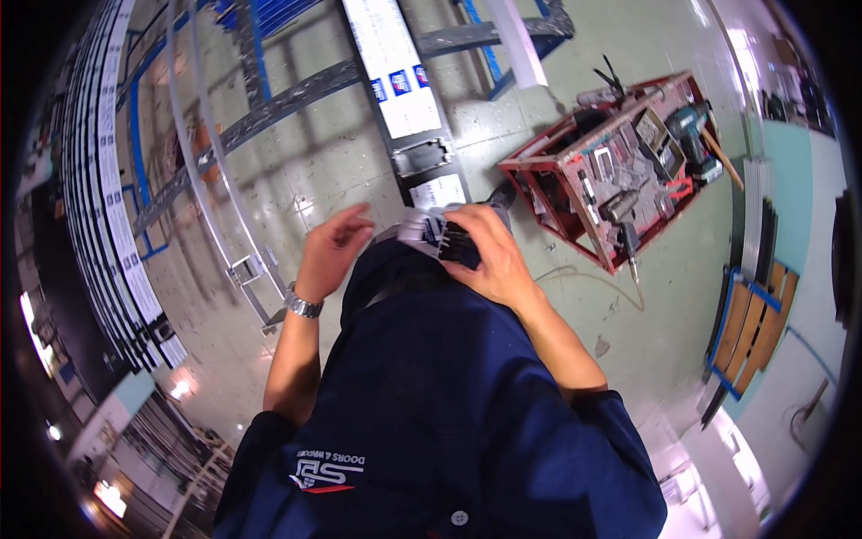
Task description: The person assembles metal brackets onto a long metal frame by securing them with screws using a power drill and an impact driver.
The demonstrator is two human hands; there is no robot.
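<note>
A long dark metal profile [417,154], partly covered in white film with blue labels, runs from the top of the view down to my waist. A rectangular cut-out [422,158] shows in its face. My right hand [489,256] is closed round the near end [422,231] of the profile, which has a white and blue label and dark ridges; the fingers bend over it and hide part of it. Left of that end, my left hand [334,251] hovers apart from it, fingers loosely bent and holding nothing. A metal watch is on the left wrist.
A grey and blue metal stand [296,94] supports the profile. Right of it, a red-framed tool cart [575,171] carries a cordless drill [691,135], other tools and a hose. Slim silver frame pieces [211,171] and stacked film-covered profiles [121,216] lie at the left.
</note>
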